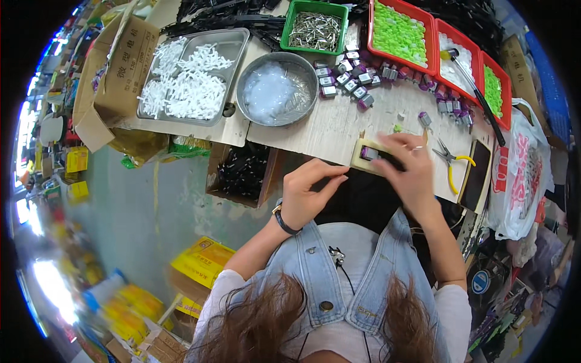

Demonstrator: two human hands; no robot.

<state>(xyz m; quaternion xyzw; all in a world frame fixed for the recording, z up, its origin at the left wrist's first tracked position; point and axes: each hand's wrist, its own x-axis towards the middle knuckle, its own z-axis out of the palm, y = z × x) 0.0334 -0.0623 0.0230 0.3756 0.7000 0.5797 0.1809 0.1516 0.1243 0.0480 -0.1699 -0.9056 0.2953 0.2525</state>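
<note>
My left hand (307,189) is at the table's front edge, thumb and forefinger pinched together beside a cream block (358,162). Whatever is in that pinch, if anything, is too small to make out. In the block's recess sits a small silver-and-purple motor (368,153). Over the block's right part is my right hand (413,169), its thumb and fingers spread apart. The thumb tip reaches close to the motor, and the hand hides part of the block. Pliers with yellow handles (452,162) lie to the right, beside a dark phone-like slab (475,175).
Many small motors (351,85) lie behind the block. Further back stand a divided tray of white parts (225,115), a round metal bowl (248,109), a green tray of metal pins (283,43) and red trays (434,36). A black-handled tool (487,112) crosses the red trays.
</note>
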